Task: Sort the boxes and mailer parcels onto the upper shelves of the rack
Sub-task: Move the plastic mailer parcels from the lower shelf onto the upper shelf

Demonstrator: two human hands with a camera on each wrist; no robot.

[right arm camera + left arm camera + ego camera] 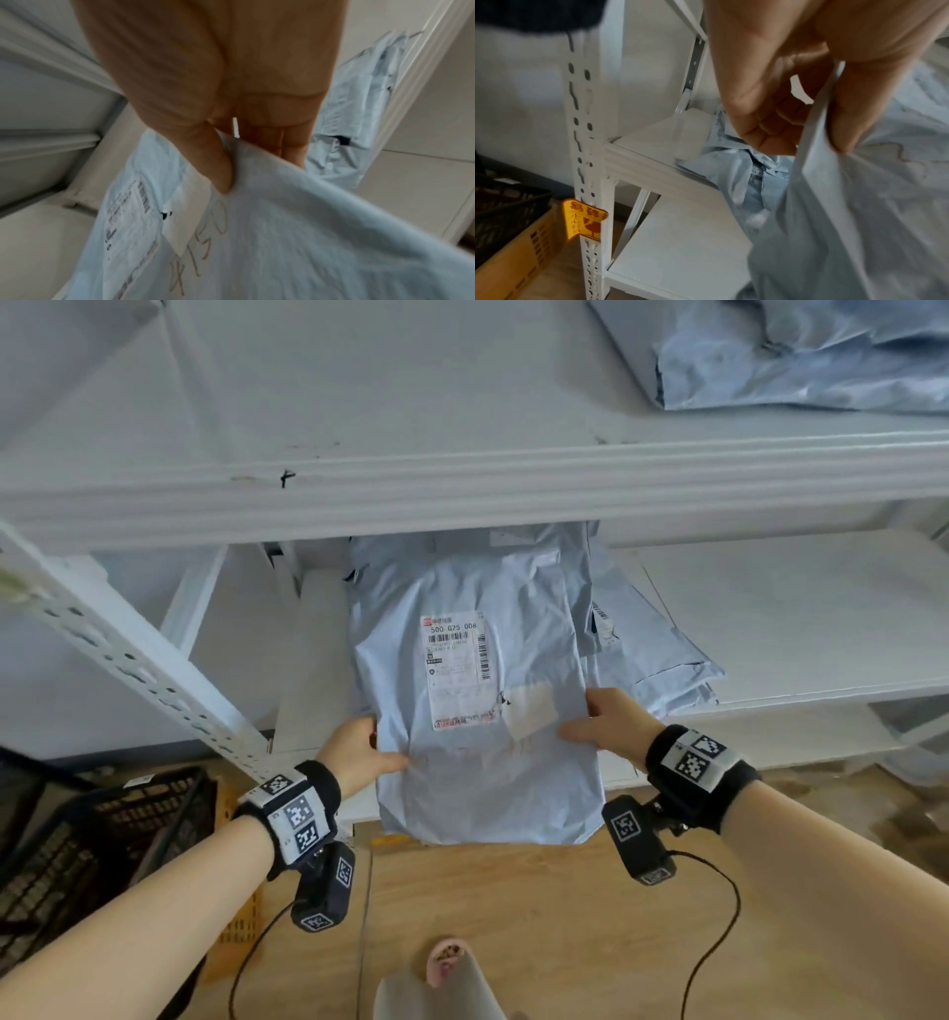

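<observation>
Both wrists frame a pale mailer parcel (477,711): the left hand (359,755) pinches its 9 o'clock edge, the right hand (611,721) its 3 o'clock edge, thumbs on top. Its far end lies over other mailers (647,649) on the rack (462,490), its near end overhanging the shelf edge

Mailer parcel (477,711) is showing thin pale plastic film w/ soft sheen, creasing throughout; paper label (457,667) is lying matt on it. Rack (462,490) is presenting white painted metal, smooth, semi-gloss, w/ scuffs at front edge. Crate (102,839) is appearing as black matt plastic mesh. Floor (539,916) is looking like wood-grain, matt.
</observation>
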